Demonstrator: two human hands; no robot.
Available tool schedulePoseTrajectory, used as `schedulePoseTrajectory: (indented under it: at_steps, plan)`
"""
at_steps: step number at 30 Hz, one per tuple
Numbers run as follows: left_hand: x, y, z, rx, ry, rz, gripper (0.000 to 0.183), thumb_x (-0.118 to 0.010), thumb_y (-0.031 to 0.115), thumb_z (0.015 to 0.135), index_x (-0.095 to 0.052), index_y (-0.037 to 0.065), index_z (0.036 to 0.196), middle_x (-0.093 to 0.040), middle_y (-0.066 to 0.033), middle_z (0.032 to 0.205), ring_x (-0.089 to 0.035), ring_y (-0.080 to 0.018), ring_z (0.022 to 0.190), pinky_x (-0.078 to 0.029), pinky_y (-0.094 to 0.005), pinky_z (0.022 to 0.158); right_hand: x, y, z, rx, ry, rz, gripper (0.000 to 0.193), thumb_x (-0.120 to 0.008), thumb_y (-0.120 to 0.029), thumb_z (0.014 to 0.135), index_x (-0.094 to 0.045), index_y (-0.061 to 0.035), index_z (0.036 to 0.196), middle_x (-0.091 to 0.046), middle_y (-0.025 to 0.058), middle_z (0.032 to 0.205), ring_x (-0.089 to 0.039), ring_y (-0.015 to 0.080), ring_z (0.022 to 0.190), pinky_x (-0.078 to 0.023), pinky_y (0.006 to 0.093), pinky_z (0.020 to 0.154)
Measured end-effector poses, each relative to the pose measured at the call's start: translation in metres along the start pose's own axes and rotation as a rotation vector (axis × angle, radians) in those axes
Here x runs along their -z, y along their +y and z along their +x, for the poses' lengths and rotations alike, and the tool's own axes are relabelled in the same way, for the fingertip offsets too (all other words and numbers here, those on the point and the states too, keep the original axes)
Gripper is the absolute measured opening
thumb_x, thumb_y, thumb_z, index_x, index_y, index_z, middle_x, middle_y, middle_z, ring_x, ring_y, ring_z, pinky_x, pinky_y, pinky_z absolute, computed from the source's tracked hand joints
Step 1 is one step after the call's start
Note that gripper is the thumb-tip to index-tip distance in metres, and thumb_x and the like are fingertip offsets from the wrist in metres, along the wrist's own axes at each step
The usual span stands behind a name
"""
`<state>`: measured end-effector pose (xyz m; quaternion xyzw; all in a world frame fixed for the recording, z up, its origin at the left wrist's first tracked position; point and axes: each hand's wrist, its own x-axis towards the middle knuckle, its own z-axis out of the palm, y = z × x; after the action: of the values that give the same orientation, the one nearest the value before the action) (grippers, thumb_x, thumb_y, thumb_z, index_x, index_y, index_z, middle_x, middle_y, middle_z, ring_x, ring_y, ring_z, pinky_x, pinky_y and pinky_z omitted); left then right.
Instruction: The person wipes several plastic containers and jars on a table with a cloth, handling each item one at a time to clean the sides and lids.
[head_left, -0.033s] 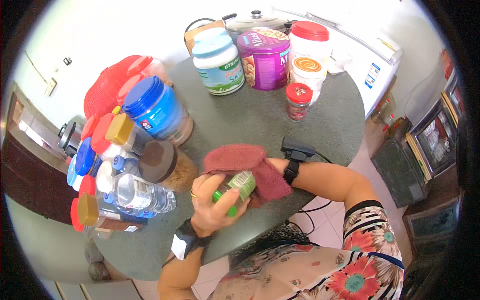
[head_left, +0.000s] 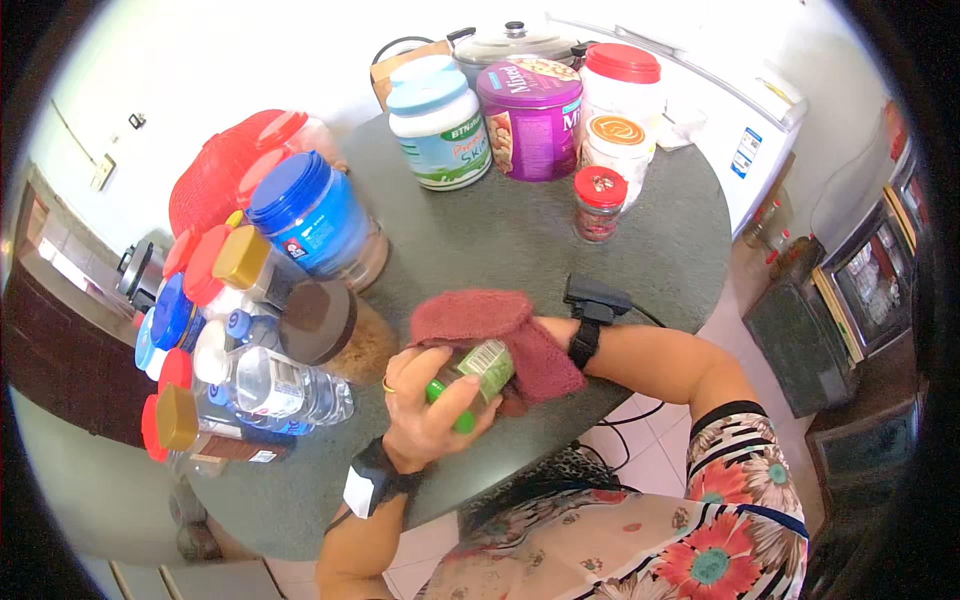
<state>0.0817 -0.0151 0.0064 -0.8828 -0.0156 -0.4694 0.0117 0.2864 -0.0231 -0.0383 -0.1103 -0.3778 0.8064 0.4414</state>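
My left hand is closed around a small clear jar with a green lid and a green barcode label. The jar lies tilted, its lid toward my body. A maroon knitted cloth wraps over the jar's far side and hangs down on the right. My right hand is inside the folds of this cloth, pressing it to the jar; its fingers are mostly hidden. Both hands are held over the near part of the dark round table.
Crowding the left are a blue-lidded tub, a brown-lidded jar, water bottles and several other jars. Along the back stand a white tub, a purple tin, a lidded pan and a small red-lidded jar.
The view has shifted very slightly. Both hands, the jar and the cloth keep nearly the same pose.
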Motion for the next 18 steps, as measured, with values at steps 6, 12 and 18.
schedulePoseTrajectory:
  at_steps: [6, 12, 18]
  plan:
    - [-0.004, -0.006, 0.0, 0.367, 0.14, -0.214, 0.067, -0.085, 0.012, 0.06, -0.05, 0.006, 0.117, -0.051, -0.0187, 0.116, -0.052, -0.0343, 0.103, -0.043, -0.0437, 0.091, 0.02, 0.009, 0.008, 0.126, -0.079, -0.156, 0.043, -0.041, -0.037, 0.104, -0.048, -0.0052, 0.132, -0.053, 0.0054, 0.132, -0.047, 0.0148, 0.122, -0.031, 0.035, 0.111]
    - [-0.018, -0.005, -0.001, 0.91, 0.221, -0.582, 0.056, -0.072, 0.005, 0.072, -0.044, 0.003, 0.121, -0.051, -0.0109, 0.109, -0.052, -0.0199, 0.101, -0.044, -0.0339, 0.09, 0.036, 0.003, 0.028, 0.549, 0.199, -1.249, 0.038, -0.046, -0.036, 0.102, -0.054, -0.0061, 0.125, -0.06, 0.0074, 0.121, -0.054, 0.0181, 0.111, -0.04, 0.0369, 0.104]
    - [-0.022, -0.015, -0.009, 0.922, 0.174, -0.725, 0.055, -0.07, 0.011, 0.08, -0.041, 0.007, 0.127, -0.054, -0.0087, 0.114, -0.053, -0.0177, 0.107, -0.044, -0.0331, 0.094, -0.007, -0.02, 0.017, 0.375, 0.255, -0.535, 0.039, -0.061, -0.036, 0.089, -0.059, -0.0038, 0.111, -0.061, 0.0085, 0.115, -0.059, 0.0237, 0.105, -0.047, 0.0383, 0.094]
